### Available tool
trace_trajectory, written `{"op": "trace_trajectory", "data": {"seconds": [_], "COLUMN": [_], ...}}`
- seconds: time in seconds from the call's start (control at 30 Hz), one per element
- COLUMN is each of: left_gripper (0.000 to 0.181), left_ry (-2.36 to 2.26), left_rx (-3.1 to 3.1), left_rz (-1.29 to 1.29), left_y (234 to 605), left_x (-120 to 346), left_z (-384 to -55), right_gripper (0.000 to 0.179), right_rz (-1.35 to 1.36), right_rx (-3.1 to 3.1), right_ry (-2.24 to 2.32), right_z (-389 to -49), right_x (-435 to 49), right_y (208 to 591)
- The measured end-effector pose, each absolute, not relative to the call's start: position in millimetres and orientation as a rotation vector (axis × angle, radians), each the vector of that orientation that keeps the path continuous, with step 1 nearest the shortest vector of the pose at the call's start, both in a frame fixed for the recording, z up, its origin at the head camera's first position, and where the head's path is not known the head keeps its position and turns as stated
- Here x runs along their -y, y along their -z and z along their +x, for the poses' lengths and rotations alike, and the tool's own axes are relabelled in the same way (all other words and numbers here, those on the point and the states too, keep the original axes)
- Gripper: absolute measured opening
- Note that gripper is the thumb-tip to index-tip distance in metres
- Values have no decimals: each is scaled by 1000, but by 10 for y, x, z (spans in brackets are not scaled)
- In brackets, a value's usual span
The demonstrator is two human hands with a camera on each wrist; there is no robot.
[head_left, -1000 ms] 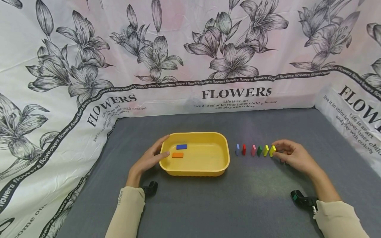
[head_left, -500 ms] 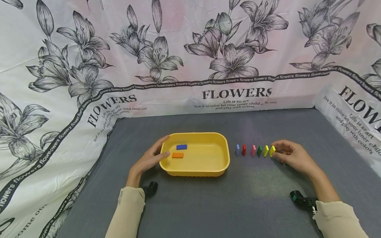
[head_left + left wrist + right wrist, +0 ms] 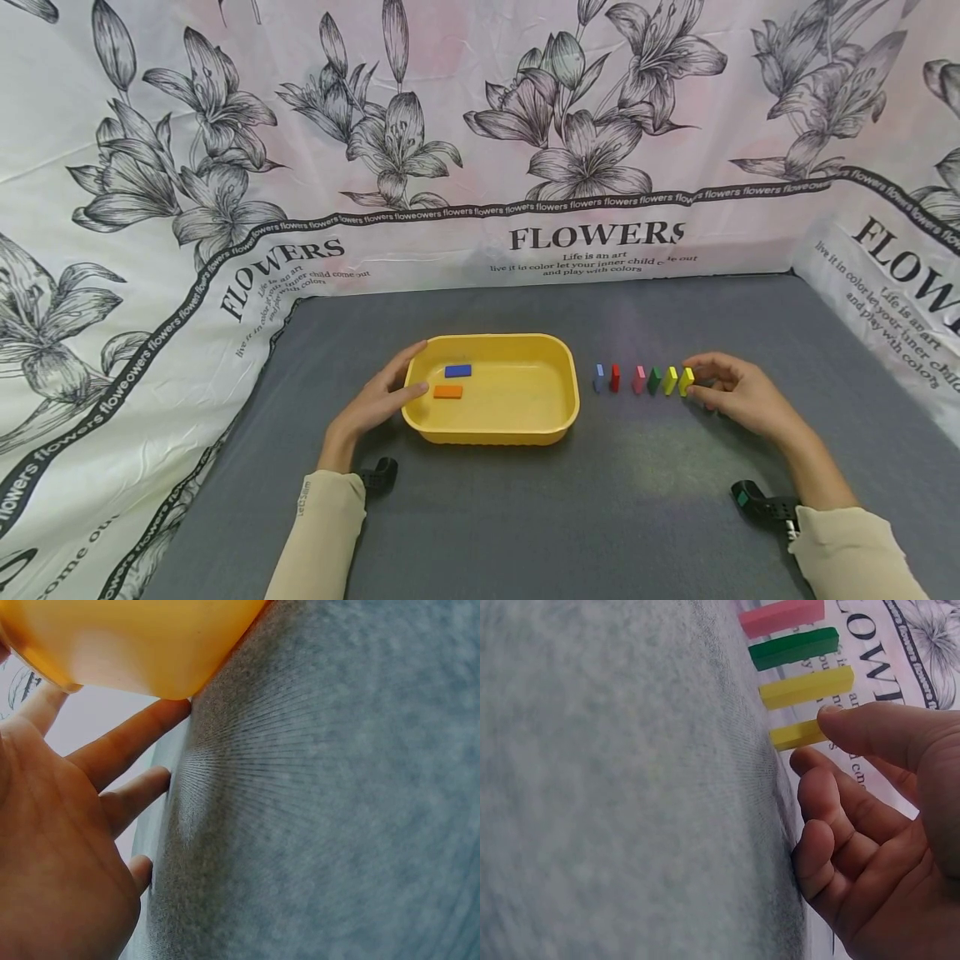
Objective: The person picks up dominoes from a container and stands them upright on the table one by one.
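A flower-printed cloth (image 3: 465, 150) backs the grey desk (image 3: 525, 517). The left hand (image 3: 378, 396), fingers spread, holds the yellow tray (image 3: 487, 437) with its thumb over the rim, presumably to steady it; a blue block (image 3: 457, 371) and orange block (image 3: 447, 392) lie flat inside. Right of it, the right hand (image 3: 735, 392) pinches the end yellow block (image 3: 686, 382), perhaps keeping it upright in line with five other standing blocks (image 3: 638, 380). The cloth reads "FLOWERS" and "Life is an art".
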State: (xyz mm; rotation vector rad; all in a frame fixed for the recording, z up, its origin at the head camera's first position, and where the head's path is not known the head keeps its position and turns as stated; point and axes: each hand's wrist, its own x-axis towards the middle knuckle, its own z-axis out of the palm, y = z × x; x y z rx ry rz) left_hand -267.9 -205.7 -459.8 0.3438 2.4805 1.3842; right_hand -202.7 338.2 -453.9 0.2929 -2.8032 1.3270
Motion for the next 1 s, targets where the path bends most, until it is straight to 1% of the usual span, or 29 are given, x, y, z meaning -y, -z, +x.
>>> {"op": "trace_trajectory", "data": {"seconds": [0.27,0.5,0.67,0.87,1.0], "left_gripper": [69,69,69,70,71], "left_ry": [-1393,-1388,-1402,-1409,-1401], "left_rx": [-2475,-2471,-2462,-2448,-2452], "left_rz": [354,352,353,357,351], "left_y": [4581,4585,4593,4587,4581], "left_x": [2068,2063,2067,2072,2072], "left_z": [-2667,-2677,-2691,-2695,-2689], "right_gripper": [50,50,52,49,49], "right_rz": [276,330,327,291,379], "right_rx": [2775,2661,2632,2589,2581], "right_ry": [-1351,-1429,-1396,-1385,-1350], "right_z": [-2008,-1990,-1999,-2036,-2072], "right_x": [-3419,-3404,-3293,-3082,-2941], "right_y": [4453,4326,4232,4155,4135]}}
